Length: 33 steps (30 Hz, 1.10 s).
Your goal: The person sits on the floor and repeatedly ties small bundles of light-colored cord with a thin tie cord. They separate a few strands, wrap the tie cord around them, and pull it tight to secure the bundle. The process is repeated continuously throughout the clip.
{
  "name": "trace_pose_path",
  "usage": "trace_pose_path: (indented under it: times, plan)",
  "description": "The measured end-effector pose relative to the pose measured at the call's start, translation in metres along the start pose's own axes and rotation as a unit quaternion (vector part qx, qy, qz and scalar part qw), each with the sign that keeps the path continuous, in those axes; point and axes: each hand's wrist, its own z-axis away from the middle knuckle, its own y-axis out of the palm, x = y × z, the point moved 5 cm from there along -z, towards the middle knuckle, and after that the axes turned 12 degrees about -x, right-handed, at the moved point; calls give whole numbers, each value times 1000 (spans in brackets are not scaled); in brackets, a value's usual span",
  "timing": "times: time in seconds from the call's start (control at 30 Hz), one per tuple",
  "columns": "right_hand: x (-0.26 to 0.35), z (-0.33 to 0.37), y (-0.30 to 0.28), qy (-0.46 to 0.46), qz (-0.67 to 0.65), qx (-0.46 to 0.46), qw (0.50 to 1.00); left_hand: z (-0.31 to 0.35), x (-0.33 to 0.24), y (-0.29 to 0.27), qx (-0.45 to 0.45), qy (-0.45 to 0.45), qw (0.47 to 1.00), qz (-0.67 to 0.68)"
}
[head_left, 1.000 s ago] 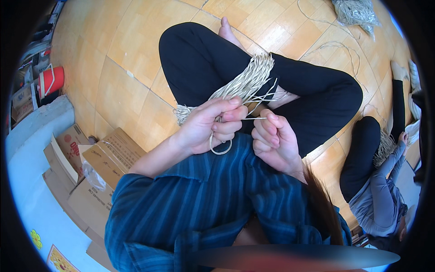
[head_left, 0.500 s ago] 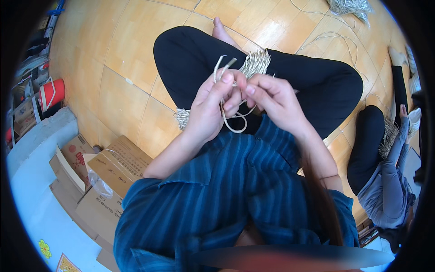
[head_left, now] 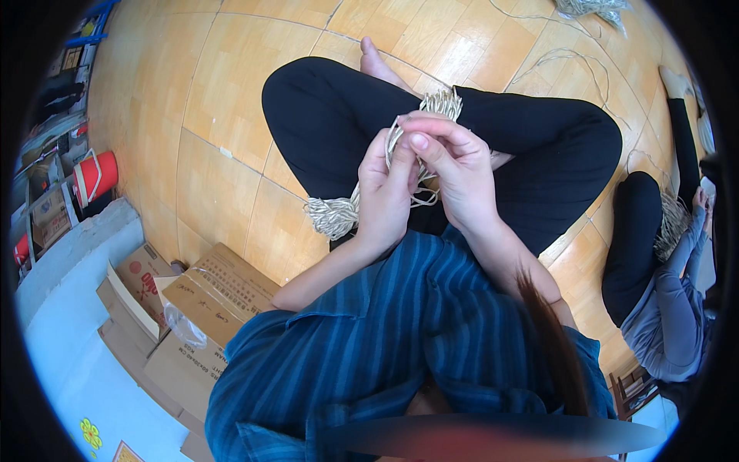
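Observation:
Both hands meet above my crossed, black-clad legs, working on a pale beige cord (head_left: 392,140). My left hand (head_left: 383,189) has its thumb raised and fingers curled around the cord. With thumb and fingers pinched together, my right hand (head_left: 460,165) grips the cord at the top, touching the left fingertips; the exact pinch point is partly hidden. A bundle of twisted beige cord (head_left: 334,217) lies across my lap, one end sticking out left of my left wrist. Its other end (head_left: 441,105) shows just beyond my fingers, and loose loops hang between my palms.
Cardboard boxes (head_left: 223,289) stand at my left beside a low blue wall (head_left: 73,239). Farther left is a red bucket (head_left: 95,178). A loose cord (head_left: 573,58) and a plastic bag of cord (head_left: 593,11) lie on the floor ahead. Another person (head_left: 666,308) sits at my right with a cord bundle.
My hands have drawn closer together, and the right fingers now fold over the top of the cord. The free cord ends no longer stick up, and more of the bundle shows at left.

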Motion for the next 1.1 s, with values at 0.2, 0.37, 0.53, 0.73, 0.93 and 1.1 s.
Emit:
trace_pose_path:
  times: [0.2,0.37,0.53,0.73,0.93,1.1]
  plan:
    - [2,-9,-7,10,-40,5,999,-1,0,-2,-3,-15,998,60]
    - [-5,-9,-8,65,28,13,997,-2,-1,-5,4,13,999,39]
    - [-1,-16,-5,-18,128,8,992,0,5,-7,28,-10,999,22]
    - [-10,-26,-10,153,-180,-58,970,-4,-23,-2,17,345,902,-259]
    - [-8,-60,-14,226,-143,-48,962,-24,-24,6,173,166,960,-143]
    - [-1,-108,-1,153,-130,-131,971,-74,-19,16,131,298,904,-278]
